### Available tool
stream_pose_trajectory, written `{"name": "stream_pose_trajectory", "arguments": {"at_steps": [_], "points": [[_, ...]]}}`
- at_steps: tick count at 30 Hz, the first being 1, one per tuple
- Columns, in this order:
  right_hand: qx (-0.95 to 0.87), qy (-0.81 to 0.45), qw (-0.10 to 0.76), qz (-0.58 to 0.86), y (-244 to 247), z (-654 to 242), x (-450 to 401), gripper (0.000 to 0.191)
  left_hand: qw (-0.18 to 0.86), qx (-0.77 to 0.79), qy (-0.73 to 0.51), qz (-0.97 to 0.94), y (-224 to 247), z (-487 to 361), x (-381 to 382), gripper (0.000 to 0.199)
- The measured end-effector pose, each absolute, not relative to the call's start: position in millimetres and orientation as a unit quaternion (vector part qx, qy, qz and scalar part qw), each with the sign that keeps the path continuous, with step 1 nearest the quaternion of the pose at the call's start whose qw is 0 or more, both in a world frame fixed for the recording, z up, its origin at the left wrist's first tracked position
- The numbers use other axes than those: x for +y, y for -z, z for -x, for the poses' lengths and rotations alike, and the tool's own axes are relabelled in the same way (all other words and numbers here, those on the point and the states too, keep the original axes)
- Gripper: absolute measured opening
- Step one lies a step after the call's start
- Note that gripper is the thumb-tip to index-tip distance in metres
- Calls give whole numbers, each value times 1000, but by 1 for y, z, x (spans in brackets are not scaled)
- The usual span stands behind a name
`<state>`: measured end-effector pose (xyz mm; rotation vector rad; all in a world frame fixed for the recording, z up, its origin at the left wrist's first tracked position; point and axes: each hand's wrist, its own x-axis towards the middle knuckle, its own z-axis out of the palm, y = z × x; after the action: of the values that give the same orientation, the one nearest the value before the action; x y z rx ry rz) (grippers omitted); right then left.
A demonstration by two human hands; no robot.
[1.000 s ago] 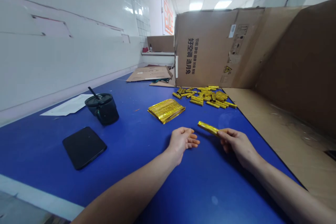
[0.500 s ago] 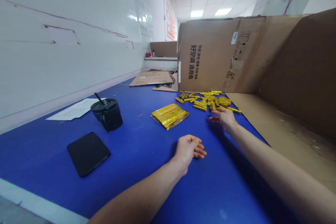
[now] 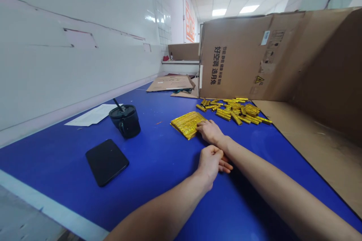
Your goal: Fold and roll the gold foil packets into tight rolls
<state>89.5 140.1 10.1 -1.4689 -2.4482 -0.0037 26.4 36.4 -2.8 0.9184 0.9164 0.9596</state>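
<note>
My right hand (image 3: 209, 132) reaches left across the blue table (image 3: 158, 196), its fingertips on the edge of a flat stack of gold foil sheets (image 3: 186, 125). The stack lies slightly askew. My left hand (image 3: 210, 165) rests palm down just below it, fingers loosely curled and holding nothing. Its fingertips lie close under my right wrist. Behind my right hand is a loose pile of several gold foil rolls (image 3: 234, 111), lying at mixed angles.
A black lidded cup with a straw (image 3: 125, 121) and a black smartphone (image 3: 107, 162) lie left of my hands, with a white paper sheet (image 3: 93, 115) beyond. An upright cardboard panel (image 3: 240, 58) backs the table, and a cardboard sheet (image 3: 311, 135) lies along its right edge.
My right hand has let go of the gold roll it held and moved left onto the foil stack's edge. The roll now seems to lie in the pile. My left hand has barely moved.
</note>
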Motion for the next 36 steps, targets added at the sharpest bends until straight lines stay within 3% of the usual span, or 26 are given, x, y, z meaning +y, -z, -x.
{"name": "stream_pose_trajectory", "arguments": {"at_steps": [3, 7, 16, 18, 22, 25, 28, 30, 33, 36], "points": [[-847, 32, 119, 517, -9, -94, 140, 29, 691, 413, -423, -416, 3, -27, 37, 12], [-826, 47, 152, 541, -9, -96, 136, 19, 690, 413, -420, -420, 3, -27, 36, 17], [-716, -44, 408, 564, -36, -118, 122, 17, 679, 415, -404, -452, 4, -26, 36, 15], [-668, -99, 464, 573, -41, -132, 111, 17, 617, 422, -419, -516, 3, -24, 33, 12], [-561, -256, 531, 580, -37, -161, 70, 20, 368, 383, -453, -716, -6, -19, 15, 11], [-494, -353, 542, 581, -25, -176, 30, 13, 262, 358, -422, -791, -12, -17, -1, 26], [-392, -494, 530, 567, -14, -179, -8, 7, 237, 360, -339, -837, -9, -19, -7, 61], [-325, -591, 508, 536, -13, -177, -27, 9, 240, 359, -274, -859, -4, -20, -6, 74], [-381, -636, 443, 504, -15, -177, -42, 18, 231, 330, -216, -889, 1, -20, 0, 67], [-492, -541, 424, 533, -18, -189, -42, 27, 218, 307, -212, -902, 0, -18, 4, 43]]}}
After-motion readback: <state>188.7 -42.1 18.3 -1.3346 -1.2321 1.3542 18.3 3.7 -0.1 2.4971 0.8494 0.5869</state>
